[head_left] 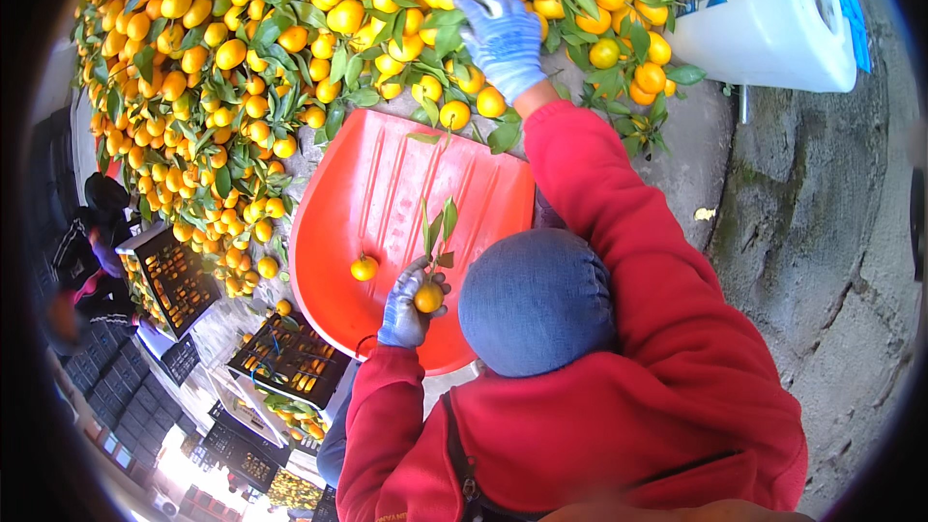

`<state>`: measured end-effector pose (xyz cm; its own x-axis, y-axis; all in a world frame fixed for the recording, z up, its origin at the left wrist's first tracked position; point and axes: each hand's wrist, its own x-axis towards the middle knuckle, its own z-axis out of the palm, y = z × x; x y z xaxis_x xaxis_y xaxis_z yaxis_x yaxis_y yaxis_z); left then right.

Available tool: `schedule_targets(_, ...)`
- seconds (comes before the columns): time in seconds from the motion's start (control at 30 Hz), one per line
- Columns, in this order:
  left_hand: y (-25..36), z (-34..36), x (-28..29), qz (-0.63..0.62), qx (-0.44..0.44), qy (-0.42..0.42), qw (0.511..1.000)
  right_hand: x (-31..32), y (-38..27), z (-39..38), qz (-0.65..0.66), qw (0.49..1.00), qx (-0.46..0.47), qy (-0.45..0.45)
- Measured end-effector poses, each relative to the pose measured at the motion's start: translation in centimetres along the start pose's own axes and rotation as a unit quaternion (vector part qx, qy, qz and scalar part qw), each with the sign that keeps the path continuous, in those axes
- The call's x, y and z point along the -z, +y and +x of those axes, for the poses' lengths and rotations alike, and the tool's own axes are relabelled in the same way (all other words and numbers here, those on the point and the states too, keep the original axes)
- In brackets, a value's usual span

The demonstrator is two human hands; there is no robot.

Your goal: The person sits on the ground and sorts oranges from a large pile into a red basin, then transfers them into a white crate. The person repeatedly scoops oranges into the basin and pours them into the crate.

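My left hand (404, 307), in a grey-blue knit glove, is closed around a mandarin (429, 298) with a leafy stem pointing up. It is over the near left part of a red plastic scoop-shaped tray (425, 188) with raised ridges. Another mandarin (364, 268) lies in that tray, just left of the hand. Stretched far forward, my right hand (505, 42) in a similar glove touches the edge of a big heap of mandarins (227, 53) with green leaves. Its fingers look extended over the leaves, with no fruit visible in them.
A white plastic jerrycan (764, 24) with a blue cap stands at the far right. Black crates (290, 358) holding mandarins stand at the left, near another person (97, 251). A rounded blue cloth shape (536, 302) sits between my arms. Rough concrete (822, 261) extends along the right.
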<state>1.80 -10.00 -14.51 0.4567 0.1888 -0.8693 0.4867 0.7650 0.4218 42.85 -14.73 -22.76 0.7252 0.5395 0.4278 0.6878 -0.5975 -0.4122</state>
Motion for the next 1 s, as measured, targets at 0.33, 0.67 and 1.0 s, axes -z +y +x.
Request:
schedule_targets(0.33,-0.9,-0.7,1.0,-0.017,0.011,0.039,0.999,-0.3,-1.5,-3.8,0.022,0.991,-0.075,-0.105)
schedule_targets(0.67,-0.5,-0.4,0.4,-0.022,0.010,0.019,1.000,2.8,-1.1,11.5,-0.254,0.944,0.194,0.077)
schedule_targets(1.0,0.9,-0.4,-1.4,-0.079,-0.067,-0.103,0.989,3.4,-2.6,5.2,-0.047,0.968,0.150,-0.195)
